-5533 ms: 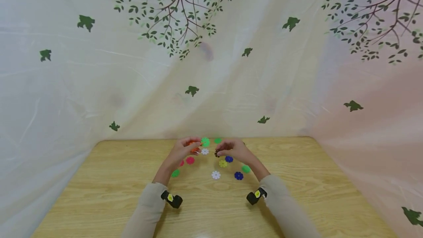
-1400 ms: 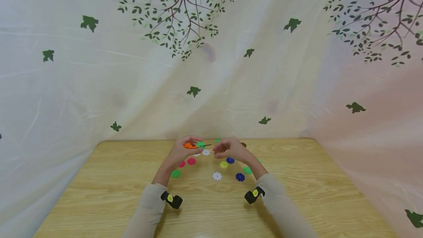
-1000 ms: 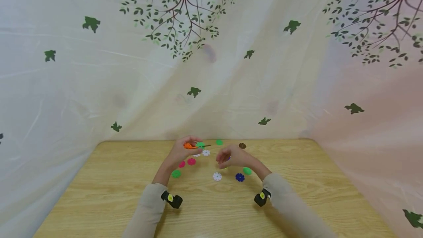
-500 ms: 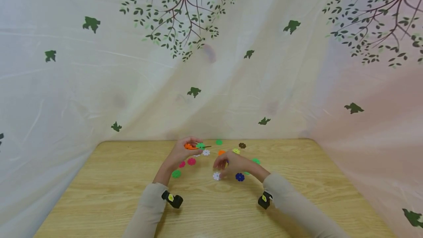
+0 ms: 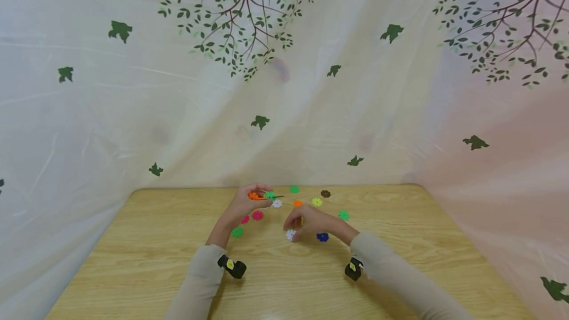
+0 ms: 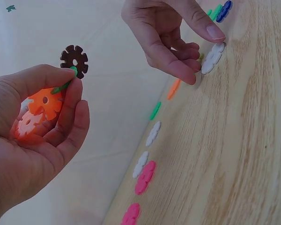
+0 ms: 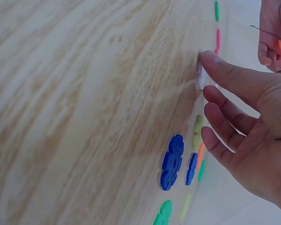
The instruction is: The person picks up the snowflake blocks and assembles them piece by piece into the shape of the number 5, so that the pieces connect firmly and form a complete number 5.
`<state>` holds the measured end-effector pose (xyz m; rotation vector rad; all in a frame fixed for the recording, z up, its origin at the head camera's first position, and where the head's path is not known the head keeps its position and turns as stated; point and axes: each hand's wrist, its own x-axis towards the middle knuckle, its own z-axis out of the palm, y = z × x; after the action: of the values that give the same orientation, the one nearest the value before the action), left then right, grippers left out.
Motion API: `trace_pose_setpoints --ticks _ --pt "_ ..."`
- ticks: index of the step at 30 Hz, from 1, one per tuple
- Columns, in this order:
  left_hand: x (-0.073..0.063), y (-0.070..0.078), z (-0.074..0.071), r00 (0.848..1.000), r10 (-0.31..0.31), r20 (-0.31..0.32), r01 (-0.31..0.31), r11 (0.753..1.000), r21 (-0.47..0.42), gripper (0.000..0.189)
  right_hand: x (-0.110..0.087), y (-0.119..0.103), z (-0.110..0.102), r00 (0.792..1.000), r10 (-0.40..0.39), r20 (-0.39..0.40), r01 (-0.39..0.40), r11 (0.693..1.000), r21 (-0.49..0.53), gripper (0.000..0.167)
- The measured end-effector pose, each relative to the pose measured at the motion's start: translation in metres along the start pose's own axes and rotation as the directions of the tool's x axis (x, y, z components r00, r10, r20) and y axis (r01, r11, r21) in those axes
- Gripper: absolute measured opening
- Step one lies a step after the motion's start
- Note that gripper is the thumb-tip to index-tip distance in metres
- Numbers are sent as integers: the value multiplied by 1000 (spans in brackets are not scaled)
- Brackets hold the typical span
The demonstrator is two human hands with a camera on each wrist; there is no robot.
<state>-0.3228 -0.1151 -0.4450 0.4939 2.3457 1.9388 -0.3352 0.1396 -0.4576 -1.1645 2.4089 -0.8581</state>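
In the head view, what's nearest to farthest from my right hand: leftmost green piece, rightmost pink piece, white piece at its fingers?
1. White piece: at the right hand.
2. Rightmost pink piece: to its left.
3. Leftmost green piece: farther left.

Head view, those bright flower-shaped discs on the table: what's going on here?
A person's left hand holds a small cluster of notched discs above the table: orange discs, a green disc and a brown disc at the end. The right hand is at a white disc, its thumb on the edge; whether it is pinched is unclear. Pink discs, blue discs and other colours lie nearby.
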Motion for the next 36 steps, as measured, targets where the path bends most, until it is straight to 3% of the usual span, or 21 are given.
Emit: trace_pose_setpoints --ticks 10,28,36 --pt "0 1 0 1000 -5 8 5 1000 1 34 3 1 3 1000 17 5 -17 1000 -18 21" --pt "-2 2 0 1000 -25 8 25 1000 -11 35 2 -2 4 998 53 28 -55 997 59 22" --pt "-1 0 -1 1000 -16 -3 16 1000 5 35 3 0 4 1000 13 -4 -13 998 59 14"
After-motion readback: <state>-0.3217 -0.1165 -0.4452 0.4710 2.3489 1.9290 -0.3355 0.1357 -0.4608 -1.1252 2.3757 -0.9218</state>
